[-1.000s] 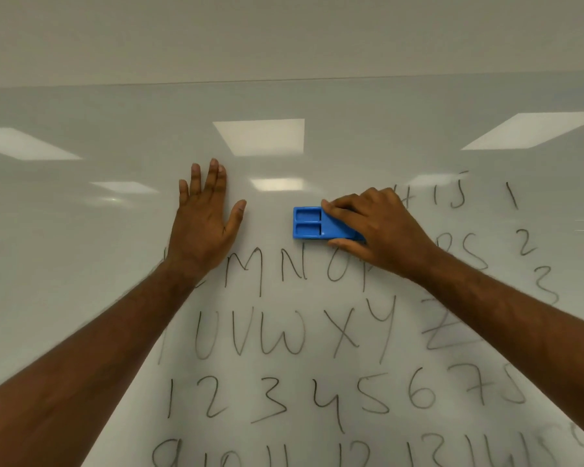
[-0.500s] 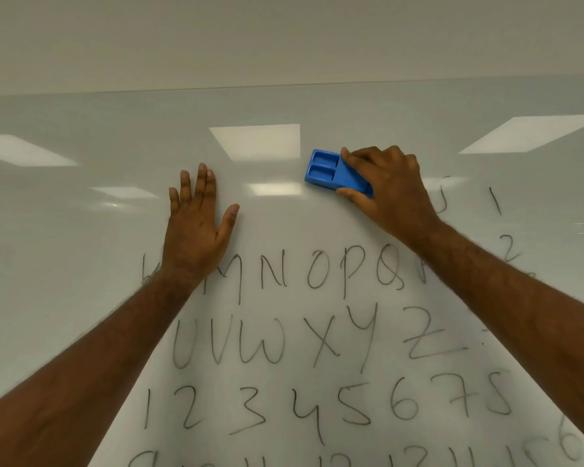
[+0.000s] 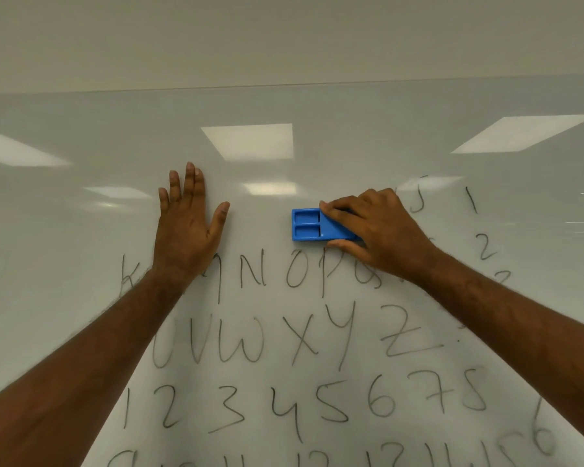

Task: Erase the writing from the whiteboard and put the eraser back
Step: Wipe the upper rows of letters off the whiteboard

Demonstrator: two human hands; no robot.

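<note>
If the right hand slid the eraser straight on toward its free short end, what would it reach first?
The right hand holds the blue eraser pointing left along the whiteboard. That line crosses bare board, then probably meets the thumb of the left hand, pressed flat there.

Whiteboard point(image 3: 368, 136), glossy, wall-mounted: handwritten letters and numbers point(image 3: 300, 338) across its lower part, blue eraser point(image 3: 312, 225) and flat left hand point(image 3: 186, 227) against its middle.
</note>
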